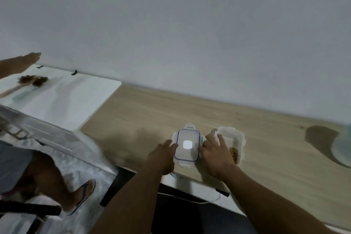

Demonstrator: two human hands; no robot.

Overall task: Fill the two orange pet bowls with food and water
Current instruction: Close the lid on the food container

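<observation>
Both forearms reach in from the lower edge to the near rim of the wooden counter [152, 112]. Between the hands lies a clear, flat lid [188, 144] with a blue seal line and its clip tabs folded out. The left hand [163, 155] has fairly straight fingers, whose tips touch the lid's left edge. The right hand [216, 155] is spread wide, thumb side just beside the lid's right edge, fingers laid over the left rim of an open plastic food container [238, 136]. Brown kibble [234, 153] shows inside the container, just past the right hand's knuckles. Neither hand is plainly curled round anything. Far left, a white board [76, 100] carries a blurred brush [32, 80]; another person's sandalled foot [81, 195] stands on the floor.
</observation>
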